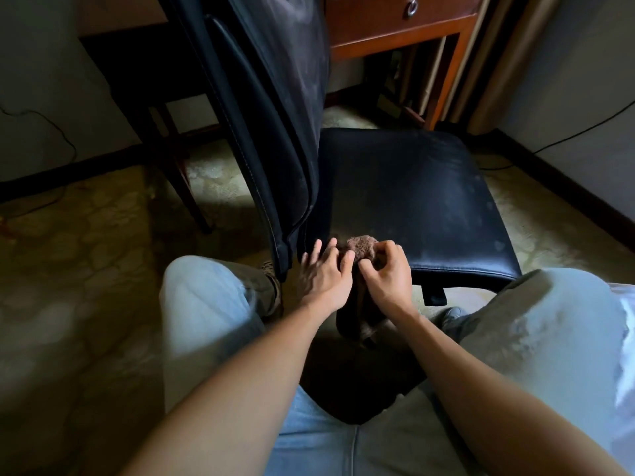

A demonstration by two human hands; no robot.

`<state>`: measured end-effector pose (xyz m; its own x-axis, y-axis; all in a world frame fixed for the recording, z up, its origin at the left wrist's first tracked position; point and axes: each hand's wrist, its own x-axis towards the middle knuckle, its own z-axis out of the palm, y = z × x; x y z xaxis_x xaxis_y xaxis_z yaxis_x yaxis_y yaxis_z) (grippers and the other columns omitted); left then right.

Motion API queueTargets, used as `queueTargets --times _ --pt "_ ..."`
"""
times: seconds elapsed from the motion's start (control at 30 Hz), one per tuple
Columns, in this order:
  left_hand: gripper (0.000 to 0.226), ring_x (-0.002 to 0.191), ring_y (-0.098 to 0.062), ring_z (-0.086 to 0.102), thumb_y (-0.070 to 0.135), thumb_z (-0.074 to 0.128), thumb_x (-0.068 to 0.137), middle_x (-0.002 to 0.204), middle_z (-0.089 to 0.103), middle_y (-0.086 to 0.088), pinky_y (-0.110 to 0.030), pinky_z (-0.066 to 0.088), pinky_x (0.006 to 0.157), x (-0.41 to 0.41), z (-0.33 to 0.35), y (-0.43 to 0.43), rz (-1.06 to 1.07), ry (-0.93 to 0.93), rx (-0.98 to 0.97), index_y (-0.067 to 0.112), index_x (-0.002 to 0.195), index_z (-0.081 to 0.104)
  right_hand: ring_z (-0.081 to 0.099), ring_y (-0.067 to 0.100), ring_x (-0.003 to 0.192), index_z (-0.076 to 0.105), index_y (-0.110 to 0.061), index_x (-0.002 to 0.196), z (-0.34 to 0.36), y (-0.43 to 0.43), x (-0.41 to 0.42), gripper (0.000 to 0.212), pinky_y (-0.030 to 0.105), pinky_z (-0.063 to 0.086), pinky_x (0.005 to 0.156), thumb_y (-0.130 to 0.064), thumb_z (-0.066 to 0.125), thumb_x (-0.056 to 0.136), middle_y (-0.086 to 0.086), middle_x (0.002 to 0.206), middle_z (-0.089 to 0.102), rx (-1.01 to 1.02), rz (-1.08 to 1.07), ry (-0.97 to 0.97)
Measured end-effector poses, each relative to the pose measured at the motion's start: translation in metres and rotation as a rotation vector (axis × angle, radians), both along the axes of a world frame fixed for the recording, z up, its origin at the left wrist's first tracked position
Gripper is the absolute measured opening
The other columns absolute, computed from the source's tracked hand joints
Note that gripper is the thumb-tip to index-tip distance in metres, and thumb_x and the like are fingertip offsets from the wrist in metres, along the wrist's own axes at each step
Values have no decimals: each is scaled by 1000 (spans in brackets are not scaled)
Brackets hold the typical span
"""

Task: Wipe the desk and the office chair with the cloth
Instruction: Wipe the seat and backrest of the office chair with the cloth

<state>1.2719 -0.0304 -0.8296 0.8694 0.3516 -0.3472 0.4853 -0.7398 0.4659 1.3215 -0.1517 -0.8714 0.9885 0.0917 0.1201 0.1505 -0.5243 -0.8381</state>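
In the head view, the right hand (386,273) pinches the bunched top of a brown, fluffy cloth (360,247) between curled fingers and thumb, at the near edge of the seat of a black leather office chair (412,194). Just left of the grip, the left hand (323,273) lies with fingers straight and spread, fingertips against the cloth's side. Below the grip the rest of the cloth hangs off the seat into shadow, between the person's knees. Beyond the grip the seat looks pale with dust, and far beyond stands the reddish-brown wooden desk (395,32) with its ring-pull drawer. With only a small wad pinched, a stroke would likely cover a narrow strip and smear the dust. The hanging tail could also snag on the seat edge and tug the cloth loose.
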Motion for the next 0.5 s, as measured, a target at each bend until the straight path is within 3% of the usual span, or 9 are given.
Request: queueTargets --times 0.27,0.37,0.5 --pt "63 155 -15 -7 56 15 105 168 6 14 -42 -7 125 12 -29 12 -121 -59 273 23 156 33 56 12 89 65 -21 106 11 -15 30 19 22 37 77 -23 67 88 -4 95 61 -80 24 -10" --pt "64 156 -19 -6 57 14 104 168 7 12 -47 -7 124 20 -29 18 -130 -52 324 24 155 33 55 10 88 66 -22 114 11 -14 41 25 23 37 76 -25 65 89 -8 94 58 -127 33 -16" --pt "68 156 -24 -7 59 10 103 169 7 8 -52 -11 123 29 -22 21 -106 0 352 22 157 29 57 16 88 67 -28 121 23 2 64 31 26 37 70 -32 61 91 -9 90 53 -333 148 -52"
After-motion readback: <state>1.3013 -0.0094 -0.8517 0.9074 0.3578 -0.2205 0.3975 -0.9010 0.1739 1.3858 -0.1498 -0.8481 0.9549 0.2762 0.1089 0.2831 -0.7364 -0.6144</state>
